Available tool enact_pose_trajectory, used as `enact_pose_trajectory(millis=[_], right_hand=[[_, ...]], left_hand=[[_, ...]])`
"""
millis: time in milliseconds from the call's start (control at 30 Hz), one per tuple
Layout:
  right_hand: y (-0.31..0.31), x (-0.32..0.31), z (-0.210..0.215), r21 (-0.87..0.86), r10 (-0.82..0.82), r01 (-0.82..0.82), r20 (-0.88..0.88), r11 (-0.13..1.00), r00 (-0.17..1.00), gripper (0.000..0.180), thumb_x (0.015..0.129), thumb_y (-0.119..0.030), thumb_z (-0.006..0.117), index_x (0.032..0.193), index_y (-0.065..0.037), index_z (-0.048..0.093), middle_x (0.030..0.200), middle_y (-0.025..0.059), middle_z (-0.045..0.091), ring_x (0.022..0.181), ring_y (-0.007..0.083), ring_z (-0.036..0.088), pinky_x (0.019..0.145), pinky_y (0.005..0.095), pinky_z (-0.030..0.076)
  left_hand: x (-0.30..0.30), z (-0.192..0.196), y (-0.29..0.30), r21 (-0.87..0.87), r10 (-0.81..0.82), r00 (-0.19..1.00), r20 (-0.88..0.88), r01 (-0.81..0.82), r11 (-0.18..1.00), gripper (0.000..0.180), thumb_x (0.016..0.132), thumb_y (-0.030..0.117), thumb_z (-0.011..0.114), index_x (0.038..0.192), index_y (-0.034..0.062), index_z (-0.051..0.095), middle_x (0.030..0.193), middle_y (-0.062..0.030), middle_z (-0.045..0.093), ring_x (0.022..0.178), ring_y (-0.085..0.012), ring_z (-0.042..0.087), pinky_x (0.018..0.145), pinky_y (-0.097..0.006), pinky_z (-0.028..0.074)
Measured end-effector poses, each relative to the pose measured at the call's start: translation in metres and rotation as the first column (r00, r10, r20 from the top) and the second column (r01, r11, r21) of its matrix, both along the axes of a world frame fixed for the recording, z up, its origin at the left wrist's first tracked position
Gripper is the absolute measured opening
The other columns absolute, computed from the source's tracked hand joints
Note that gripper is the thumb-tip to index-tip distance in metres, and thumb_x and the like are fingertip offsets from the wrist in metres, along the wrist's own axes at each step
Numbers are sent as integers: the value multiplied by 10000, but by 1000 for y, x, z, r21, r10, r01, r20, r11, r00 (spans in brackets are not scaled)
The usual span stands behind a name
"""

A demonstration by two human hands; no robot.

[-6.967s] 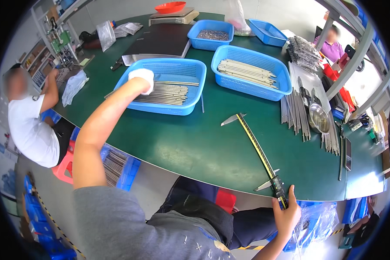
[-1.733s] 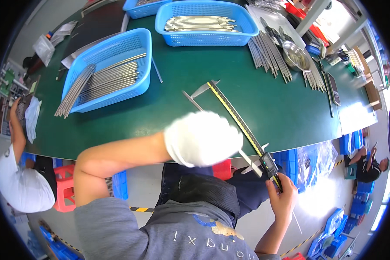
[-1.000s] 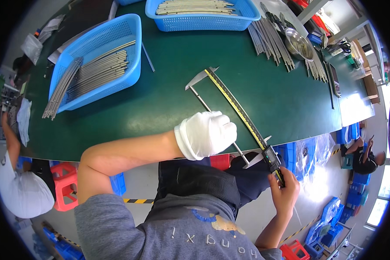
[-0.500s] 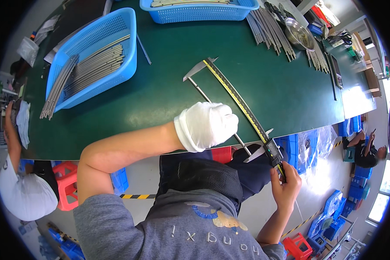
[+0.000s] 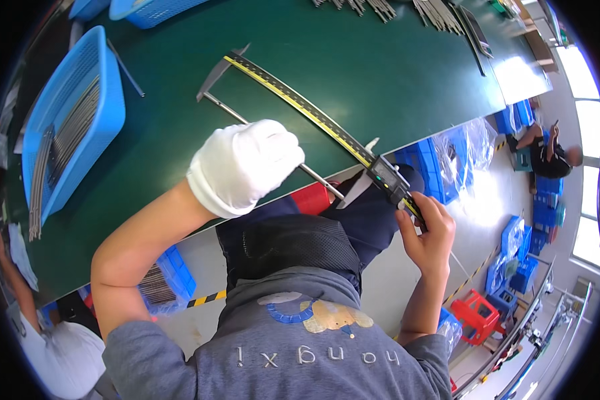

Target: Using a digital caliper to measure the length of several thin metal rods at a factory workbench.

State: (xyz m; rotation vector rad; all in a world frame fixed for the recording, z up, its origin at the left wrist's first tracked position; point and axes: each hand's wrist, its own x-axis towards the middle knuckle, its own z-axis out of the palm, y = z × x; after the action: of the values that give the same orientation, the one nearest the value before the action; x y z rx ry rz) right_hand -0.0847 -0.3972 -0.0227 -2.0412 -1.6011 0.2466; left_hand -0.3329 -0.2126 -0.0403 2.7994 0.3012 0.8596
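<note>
My left hand [image 5: 249,165], in a white glove, is closed round the middle of a thin metal rod [image 5: 313,175]. Both ends of the rod reach the jaws of a long digital caliper [image 5: 300,105]. One jaw is at the far left over the green table, the other near the table's front edge. My bare right hand [image 5: 431,230] grips the caliper's near end, just behind the display block, with the thumb against its underside. The beam slants from far left to near right, beyond the gloved hand. The glove hides the rod's middle.
At the left of the green table [image 5: 173,100] stands a blue basket [image 5: 113,110] of metal rods. Another blue basket [image 5: 147,12] sits farther back. More rods [image 5: 440,15] lie at the far right. A co-worker in white [image 5: 53,353] is at the lower left; another person [image 5: 553,150] sits at right.
The view has shifted, so table and baskets appear farther left and higher. The caliper and rod lie flatter across the picture. Both hands keep their hold.
</note>
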Motion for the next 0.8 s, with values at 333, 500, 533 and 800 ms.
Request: enact_pose_trajectory(millis=[333, 500, 533, 800], right_hand=[[-7, 1, -7, 54, -27, 25, 37, 998, 999, 281, 714, -226, 783, 875, -45, 641, 627, 60, 540, 480, 184, 514, 450, 286, 400], [-5, -3, -6, 8, -56, 56, 77, 998, 995, 296, 712, -284, 787, 833, -61, 634, 630, 46, 558, 477, 190, 529, 444, 295, 408], [-5, -4, -6, 0, -37, 37, 83, 999, 996, 302, 713, -300, 786, 823, -65, 631, 633, 41, 565, 479, 190, 536, 444, 297, 413], [-5, -7, -5, -17, -38, 39, 60, 999, 997, 314, 729, -345, 752, 852, -80, 636, 672, 39, 580, 534, 230, 589, 470, 331, 444]], left_hand=[[4, 4, 2, 61, 5, 1000, -25, -4, 998, 174, 669, 89, 626, 842, 85, 639, 801, -25, 599, 804, -192, 616, 551, -307, 521], [1, 7, 7, 35, -49, 998, -37, 51, 998, 251, 621, 34, 635, 871, 61, 653, 792, -44, 583, 742, -227, 614, 518, -315, 500], [1, 8, 8, 11, -62, 997, -43, 63, 998, 277, 606, 25, 641, 881, 59, 654, 788, -50, 577, 730, -239, 612, 516, -319, 494], [3, 10, 7, -53, -61, 998, -33, 60, 997, 307, 597, 28, 701, 899, 47, 656, 832, -75, 601, 758, -281, 614, 595, -363, 508]])
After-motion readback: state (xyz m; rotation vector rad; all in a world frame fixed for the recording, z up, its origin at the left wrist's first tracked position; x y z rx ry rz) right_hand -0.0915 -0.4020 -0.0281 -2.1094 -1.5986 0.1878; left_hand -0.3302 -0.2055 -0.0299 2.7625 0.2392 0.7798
